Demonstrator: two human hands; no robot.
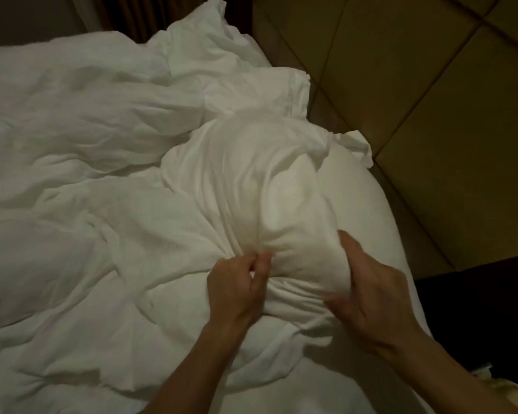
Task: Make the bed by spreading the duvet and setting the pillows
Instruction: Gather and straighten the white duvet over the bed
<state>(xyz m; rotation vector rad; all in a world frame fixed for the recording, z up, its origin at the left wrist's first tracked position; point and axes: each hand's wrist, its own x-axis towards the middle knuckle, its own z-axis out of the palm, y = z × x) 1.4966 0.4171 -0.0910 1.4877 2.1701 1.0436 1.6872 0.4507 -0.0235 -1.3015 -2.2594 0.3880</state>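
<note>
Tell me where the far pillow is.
Head view: the far pillow lies upper centre, beyond the pillow in the hands, beside the headboard.

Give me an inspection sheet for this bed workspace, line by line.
Surface: bed, fully covered in white bedding.
Job's things: rumpled white duvet bunched, not spread; plump white pillow lying on it near the headboard; second crumpled white pillow at the far end.
Clutter: nothing seen.
Grippers: left hand pinching the pillow's fabric; right hand gripping its near end.
Cables: nothing seen.
Surroundings: tan padded panel headboard on the right; dim light.
</note>
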